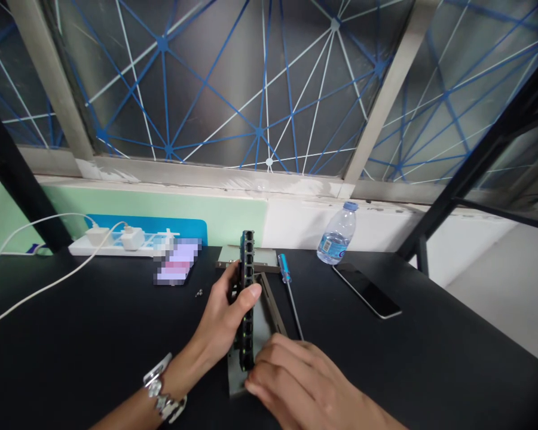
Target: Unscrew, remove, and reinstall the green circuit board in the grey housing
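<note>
A long black strip of network ports [247,263] stands on edge in a grey metal case [269,310] on the black table. My left hand [224,316], with a metal watch at the wrist, is wrapped round the middle of the strip. My right hand [296,376] rests with curled fingers on the near end of the case and strip. A blue-handled screwdriver [289,292] lies on the table just right of the case.
A black phone [367,291] and a water bottle [337,234] lie to the right. A blurred phone [174,269], small screws [198,292], and a white power strip [116,242] with chargers and cables sit at the back left. The table's right edge drops off.
</note>
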`<state>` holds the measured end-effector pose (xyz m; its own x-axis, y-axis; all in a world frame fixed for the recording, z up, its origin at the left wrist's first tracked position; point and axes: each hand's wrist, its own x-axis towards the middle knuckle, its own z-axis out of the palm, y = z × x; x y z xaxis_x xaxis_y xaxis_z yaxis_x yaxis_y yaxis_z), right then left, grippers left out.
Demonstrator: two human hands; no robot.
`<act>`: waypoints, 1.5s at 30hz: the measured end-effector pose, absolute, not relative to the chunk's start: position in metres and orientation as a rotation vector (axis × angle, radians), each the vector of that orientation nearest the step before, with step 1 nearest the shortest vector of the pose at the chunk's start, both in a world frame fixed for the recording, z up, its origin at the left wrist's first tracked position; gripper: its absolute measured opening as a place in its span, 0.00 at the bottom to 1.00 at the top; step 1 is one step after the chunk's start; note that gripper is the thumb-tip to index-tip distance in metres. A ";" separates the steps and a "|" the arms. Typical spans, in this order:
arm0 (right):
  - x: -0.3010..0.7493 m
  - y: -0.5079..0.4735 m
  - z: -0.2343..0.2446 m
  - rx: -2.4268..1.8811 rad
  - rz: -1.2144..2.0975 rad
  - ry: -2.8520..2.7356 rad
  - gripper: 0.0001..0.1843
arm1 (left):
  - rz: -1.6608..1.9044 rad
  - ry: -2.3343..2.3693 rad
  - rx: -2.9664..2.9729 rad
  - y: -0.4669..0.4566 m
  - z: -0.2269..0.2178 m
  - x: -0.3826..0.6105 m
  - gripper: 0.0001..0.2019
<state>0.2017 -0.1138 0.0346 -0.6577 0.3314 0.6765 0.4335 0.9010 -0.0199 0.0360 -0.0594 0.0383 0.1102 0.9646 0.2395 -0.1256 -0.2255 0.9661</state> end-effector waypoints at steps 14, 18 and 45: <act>0.197 -0.118 0.032 -0.551 -0.077 -2.341 0.04 | 1.354 0.790 1.213 -0.058 0.031 0.036 0.25; 0.195 -0.117 0.031 -0.597 -0.104 -2.236 0.11 | 1.309 0.491 0.878 -0.065 0.029 0.041 0.29; 0.218 -0.084 0.029 -0.913 0.961 -1.811 0.49 | 1.084 0.772 0.475 -0.054 0.034 0.034 0.33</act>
